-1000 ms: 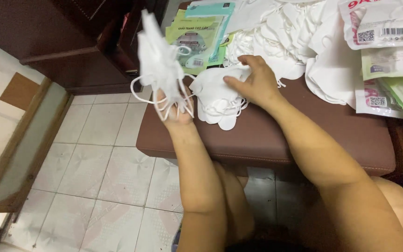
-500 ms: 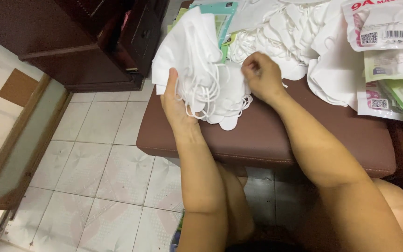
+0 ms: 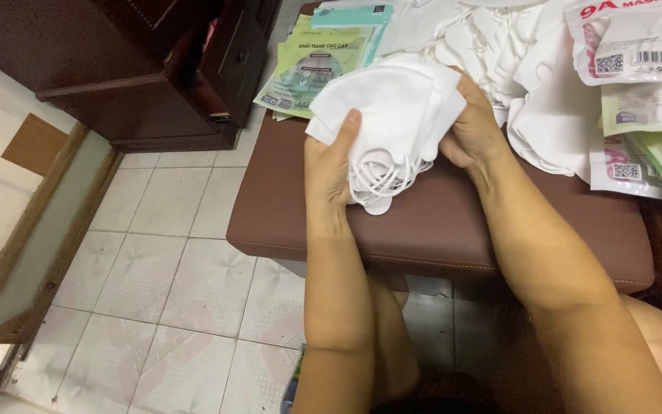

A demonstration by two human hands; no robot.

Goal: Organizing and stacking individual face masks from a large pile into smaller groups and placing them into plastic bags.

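Since half a second ago: stack of white masks [image 3: 392,115] tipped flatter and squared up, right hand [image 3: 473,126] moved from pinching above to clasping the stack's right edge. Left hand [image 3: 331,172] closed on left edge, thumb across top mask, ear loops [image 3: 381,172] dangling beneath. Stack held just above brown padded bench [image 3: 453,222]. Loose mask pile [image 3: 522,54] and printed packets [image 3: 304,69] behind. Best kept pressed evenly from both sides, edges aligned, loops tucked clear.
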